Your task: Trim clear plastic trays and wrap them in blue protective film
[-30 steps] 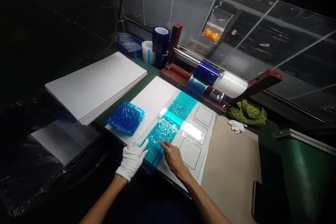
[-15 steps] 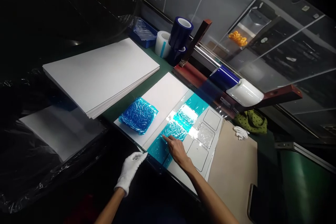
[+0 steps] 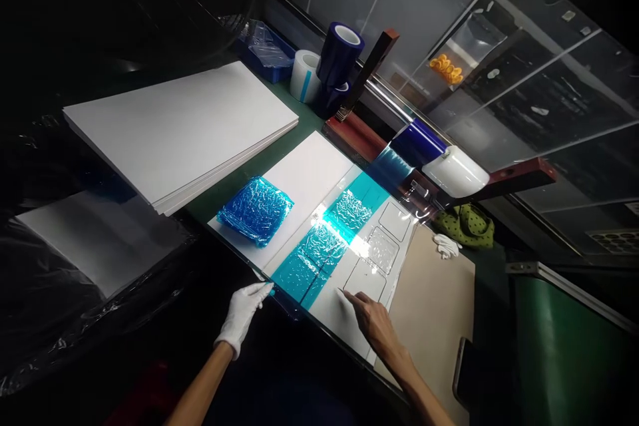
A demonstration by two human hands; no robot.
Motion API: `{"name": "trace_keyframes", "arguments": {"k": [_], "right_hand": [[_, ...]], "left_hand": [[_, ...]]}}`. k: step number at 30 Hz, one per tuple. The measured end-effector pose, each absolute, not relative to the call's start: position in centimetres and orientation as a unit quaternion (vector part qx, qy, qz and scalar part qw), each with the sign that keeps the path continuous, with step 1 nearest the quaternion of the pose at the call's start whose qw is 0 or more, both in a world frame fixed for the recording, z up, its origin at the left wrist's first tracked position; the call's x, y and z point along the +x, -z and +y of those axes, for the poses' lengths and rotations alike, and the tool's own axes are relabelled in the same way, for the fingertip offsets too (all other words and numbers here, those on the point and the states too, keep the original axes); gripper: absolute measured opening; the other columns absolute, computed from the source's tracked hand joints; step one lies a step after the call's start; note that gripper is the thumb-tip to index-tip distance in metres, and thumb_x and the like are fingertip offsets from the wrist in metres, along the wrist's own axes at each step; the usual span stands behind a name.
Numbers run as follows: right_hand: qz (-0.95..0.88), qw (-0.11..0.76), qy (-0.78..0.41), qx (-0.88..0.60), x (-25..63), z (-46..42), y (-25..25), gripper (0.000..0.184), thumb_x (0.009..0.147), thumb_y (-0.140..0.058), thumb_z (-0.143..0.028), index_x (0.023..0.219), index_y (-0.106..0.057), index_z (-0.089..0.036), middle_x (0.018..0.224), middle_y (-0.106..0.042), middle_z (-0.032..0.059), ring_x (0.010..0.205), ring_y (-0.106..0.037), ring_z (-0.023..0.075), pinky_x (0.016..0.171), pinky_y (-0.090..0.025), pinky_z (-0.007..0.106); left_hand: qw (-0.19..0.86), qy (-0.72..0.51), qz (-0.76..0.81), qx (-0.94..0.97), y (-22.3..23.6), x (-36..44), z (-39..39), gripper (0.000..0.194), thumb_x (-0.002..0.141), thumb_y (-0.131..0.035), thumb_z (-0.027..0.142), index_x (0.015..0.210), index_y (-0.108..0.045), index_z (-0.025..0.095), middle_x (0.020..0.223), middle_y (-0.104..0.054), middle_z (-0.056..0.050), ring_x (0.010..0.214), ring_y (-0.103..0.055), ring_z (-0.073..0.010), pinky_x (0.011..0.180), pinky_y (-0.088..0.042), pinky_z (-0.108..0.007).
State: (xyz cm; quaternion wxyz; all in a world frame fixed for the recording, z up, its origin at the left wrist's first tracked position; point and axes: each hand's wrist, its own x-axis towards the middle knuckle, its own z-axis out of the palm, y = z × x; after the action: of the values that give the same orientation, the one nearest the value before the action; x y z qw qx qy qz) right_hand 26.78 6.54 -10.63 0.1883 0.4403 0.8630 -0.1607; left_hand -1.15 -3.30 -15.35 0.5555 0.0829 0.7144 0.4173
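While the gloved left hand's fingers (image 3: pixel 255 293) press together by the blue film (image 3: pixel 309 266), bare right fingers (image 3: pixel 357 304) point down (soft touches suit film).

- No readable text, label, brand or number is showing anywhere in view.
- A small tag (image 3: pixel 419 188) beside the film roll is showing too blurred to read.
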Motion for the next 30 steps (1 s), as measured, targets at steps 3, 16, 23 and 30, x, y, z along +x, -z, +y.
{"name": "trace_keyframes", "arguments": {"k": [3,16,23,30], "right_hand": [[0.841,0.104,0.213,0.486,28.6,5.5,10.3,0.049,0.088,-0.029,-0.010,0.127,-0.054,-0.027,0.083,-0.065,0.0039,0.059,-0.061,0.0135,0.053,-0.041,0.022],[0.671,-0.127,0.534,0.498,16.9,12.2,13.0,0.020,0.086,-0.045,-0.025,0.102,-0.056,-0.019,0.084,-0.071,0.0030,0.075,-0.068,0.0165,0.067,-0.053,0.029],[0.686,-0.103,0.525,0.493,15.4,14.1,14.6,0.019,0.084,-0.046,-0.021,0.099,-0.058,-0.021,0.080,-0.071,0.0010,0.074,-0.067,0.0154,0.070,-0.051,0.029],[0.676,-0.124,0.537,0.488,16.5,13.6,13.3,0.028,0.083,-0.047,-0.034,0.103,-0.057,-0.018,0.081,-0.066,0.0036,0.071,-0.066,0.0167,0.062,-0.052,0.028]], "left_hand": [[0.546,-0.423,0.717,0.093,13.9,-0.7,-3.5,0.045,0.059,-0.072,0.053,0.087,-0.074,0.017,0.071,-0.065,0.000,0.059,-0.044,-0.0109,0.064,-0.040,-0.026],[0.506,-0.424,0.743,0.109,14.5,-0.3,-3.9,0.052,0.058,-0.070,0.059,0.083,-0.074,0.014,0.054,-0.051,0.002,0.055,-0.040,-0.0116,0.061,-0.035,-0.028],[0.519,-0.420,0.738,0.096,13.3,0.0,-4.7,0.051,0.060,-0.070,0.057,0.088,-0.074,0.015,0.063,-0.056,-0.001,0.059,-0.038,-0.0116,0.065,-0.036,-0.029],[0.489,-0.437,0.749,0.093,9.7,-4.0,-5.4,0.046,0.056,-0.075,0.054,0.083,-0.074,0.017,0.061,-0.057,0.001,0.057,-0.036,-0.0102,0.063,-0.035,-0.028]]}}
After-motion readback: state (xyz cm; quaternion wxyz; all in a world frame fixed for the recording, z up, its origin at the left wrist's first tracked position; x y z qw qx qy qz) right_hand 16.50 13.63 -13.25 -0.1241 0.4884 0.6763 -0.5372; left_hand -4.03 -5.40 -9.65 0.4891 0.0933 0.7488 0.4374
